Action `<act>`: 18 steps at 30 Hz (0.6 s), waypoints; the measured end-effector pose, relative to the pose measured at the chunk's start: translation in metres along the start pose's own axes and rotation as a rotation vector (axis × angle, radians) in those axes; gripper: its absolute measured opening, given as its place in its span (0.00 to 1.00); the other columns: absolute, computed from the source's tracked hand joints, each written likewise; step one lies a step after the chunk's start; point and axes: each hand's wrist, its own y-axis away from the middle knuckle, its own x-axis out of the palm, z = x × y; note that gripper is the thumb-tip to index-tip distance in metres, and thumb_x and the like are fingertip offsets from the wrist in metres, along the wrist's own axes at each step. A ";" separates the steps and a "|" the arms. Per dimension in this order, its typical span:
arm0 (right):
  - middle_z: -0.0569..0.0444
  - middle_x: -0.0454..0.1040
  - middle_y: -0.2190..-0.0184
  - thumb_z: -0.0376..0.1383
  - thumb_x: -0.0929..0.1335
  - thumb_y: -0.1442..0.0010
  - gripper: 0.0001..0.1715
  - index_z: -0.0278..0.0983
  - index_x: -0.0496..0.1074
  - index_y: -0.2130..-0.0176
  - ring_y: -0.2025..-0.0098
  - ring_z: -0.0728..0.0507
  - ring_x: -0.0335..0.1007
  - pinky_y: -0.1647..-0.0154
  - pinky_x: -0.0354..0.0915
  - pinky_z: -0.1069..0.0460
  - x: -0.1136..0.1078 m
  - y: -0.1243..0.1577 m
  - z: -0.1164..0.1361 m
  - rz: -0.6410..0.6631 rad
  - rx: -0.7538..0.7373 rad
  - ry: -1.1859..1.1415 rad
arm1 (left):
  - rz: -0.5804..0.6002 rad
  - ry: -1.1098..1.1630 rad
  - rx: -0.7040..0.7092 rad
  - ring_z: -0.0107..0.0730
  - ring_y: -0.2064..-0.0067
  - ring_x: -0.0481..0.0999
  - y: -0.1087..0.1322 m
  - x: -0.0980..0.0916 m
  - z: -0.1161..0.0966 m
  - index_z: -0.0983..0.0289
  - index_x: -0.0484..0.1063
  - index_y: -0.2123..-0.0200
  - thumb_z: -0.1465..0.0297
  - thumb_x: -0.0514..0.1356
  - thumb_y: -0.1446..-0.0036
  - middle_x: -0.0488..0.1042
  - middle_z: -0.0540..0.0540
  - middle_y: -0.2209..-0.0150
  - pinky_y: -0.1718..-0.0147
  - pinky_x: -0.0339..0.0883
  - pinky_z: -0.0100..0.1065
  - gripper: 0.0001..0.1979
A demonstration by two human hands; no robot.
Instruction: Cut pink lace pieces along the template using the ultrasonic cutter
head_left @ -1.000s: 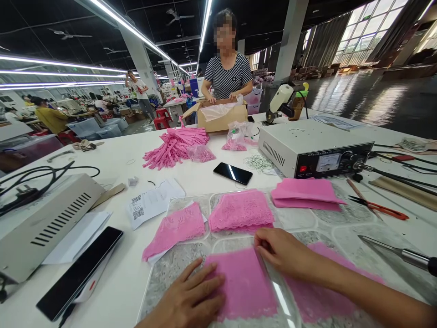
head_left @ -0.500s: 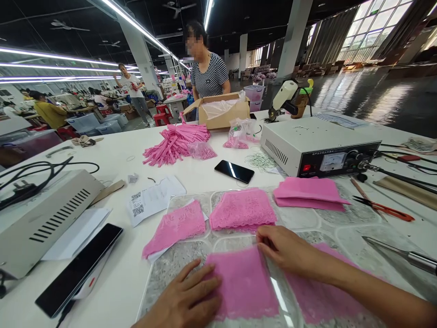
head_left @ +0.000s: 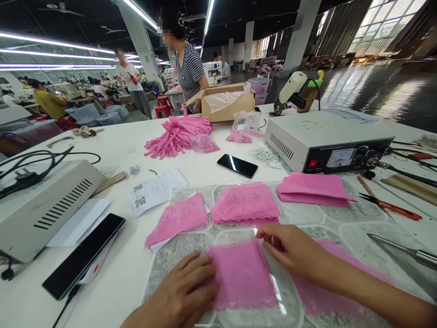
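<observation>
A sheer pink fabric piece lies on the clear patterned mat in front of me. My left hand rests with extended fingers on its left edge. At the upper right corner of this piece is my right hand, fingers bent, thumb and index fingertips a little apart; nothing shows between them. Partly under the right forearm lies another sheer pink piece. Beyond the hands are a stack of pink lace pieces, a single lace piece on paper, and a folded pink stack.
A grey machine box stands at back right, near orange-handled scissors and a metal-tipped tool. Left are another grey box and a tablet. Behind lie a phone, pink straps and a carton.
My right thumb and index have shifted slightly at the fabric corner; my left hand stays on the left edge. The person in stripes behind the carton has moved left and turned. My view has shifted slightly.
</observation>
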 end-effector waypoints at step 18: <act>0.54 0.76 0.71 0.41 0.64 0.35 0.07 0.45 0.72 0.63 0.73 0.46 0.76 0.75 0.72 0.59 0.037 0.045 -0.039 -0.269 -0.532 0.113 | -0.107 0.357 -0.298 0.41 0.41 0.68 0.029 0.006 -0.008 0.64 0.74 0.60 0.72 0.61 0.38 0.74 0.59 0.51 0.41 0.63 0.42 0.04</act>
